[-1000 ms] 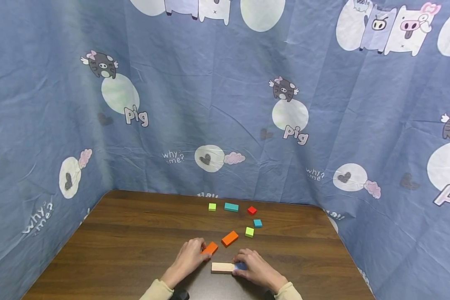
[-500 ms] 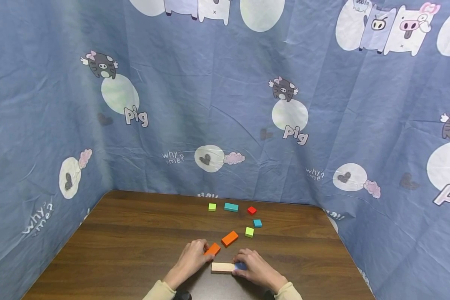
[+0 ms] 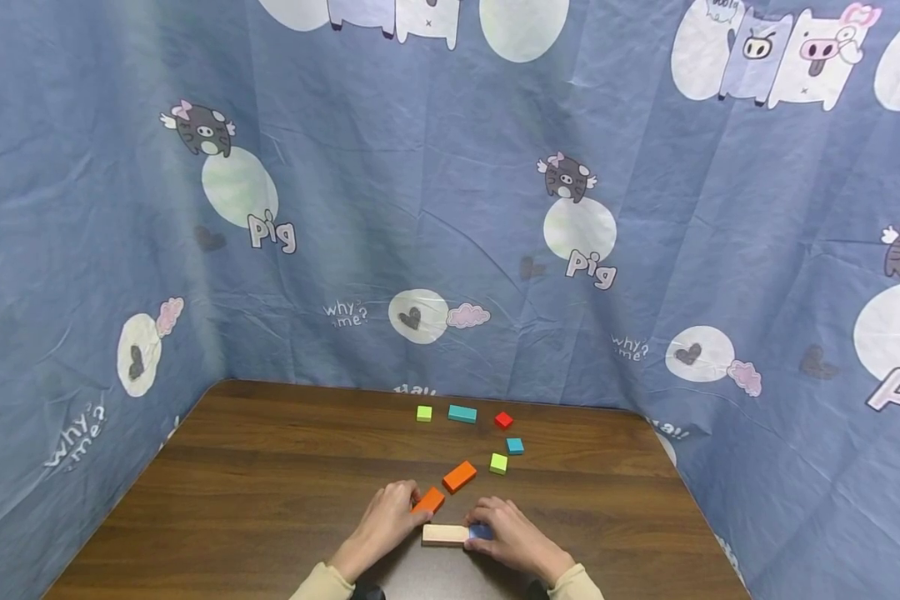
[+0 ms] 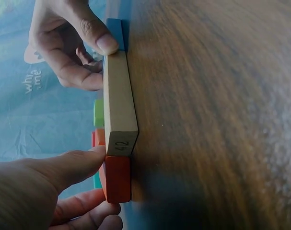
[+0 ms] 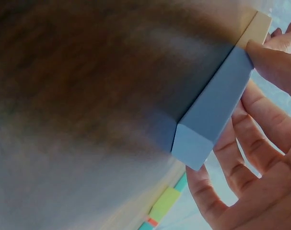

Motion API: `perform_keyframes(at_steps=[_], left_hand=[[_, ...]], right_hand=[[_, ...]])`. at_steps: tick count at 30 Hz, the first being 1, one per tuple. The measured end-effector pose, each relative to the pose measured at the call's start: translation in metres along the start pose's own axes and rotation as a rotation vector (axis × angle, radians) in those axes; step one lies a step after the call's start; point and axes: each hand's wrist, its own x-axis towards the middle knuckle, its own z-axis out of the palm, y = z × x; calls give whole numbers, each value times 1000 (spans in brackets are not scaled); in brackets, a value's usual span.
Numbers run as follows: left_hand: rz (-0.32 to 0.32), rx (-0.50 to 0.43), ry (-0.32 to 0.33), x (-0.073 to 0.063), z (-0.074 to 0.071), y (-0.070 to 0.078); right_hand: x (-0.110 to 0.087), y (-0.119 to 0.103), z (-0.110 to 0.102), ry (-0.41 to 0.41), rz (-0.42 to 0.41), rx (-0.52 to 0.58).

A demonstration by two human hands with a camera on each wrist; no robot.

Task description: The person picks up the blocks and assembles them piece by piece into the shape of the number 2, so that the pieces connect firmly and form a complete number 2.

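Note:
My left hand (image 3: 382, 521) pinches an orange block (image 3: 431, 500) between thumb and fingers, low over the table. In the left wrist view this orange block (image 4: 118, 181) appears just past the numbered end of a plain wooden block (image 4: 119, 96); whether they touch I cannot tell. At the other end of the plain wooden block (image 3: 442, 535), end to end with it, lies a blue block (image 3: 480, 532). My right hand (image 3: 516, 537) grips the blue block near the joint, thumb on the near side; the right wrist view shows the blue block's (image 5: 215, 96) long face.
A second orange block (image 3: 460, 477) lies just beyond the hands. Farther back are two lime green blocks (image 3: 498, 463), a small blue block (image 3: 515, 446), a red block (image 3: 503, 420) and a teal block (image 3: 462, 413). A patterned blue curtain (image 3: 450, 250) hangs behind the table (image 3: 270, 467).
My left hand has slid slightly right and toward me with the orange block, closer to the plain wooden block. The right hand and its blue block have stayed in place.

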Motion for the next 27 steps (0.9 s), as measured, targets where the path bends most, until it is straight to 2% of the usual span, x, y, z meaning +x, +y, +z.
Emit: perform_keyframes(at_steps=[18, 27], left_hand=[[-4, -32, 11, -2, 1, 1], [13, -23, 31, -4, 1, 2]], right_hand=[[1, -5, 0, -16, 56, -35], [1, -5, 1, -12, 35, -44]])
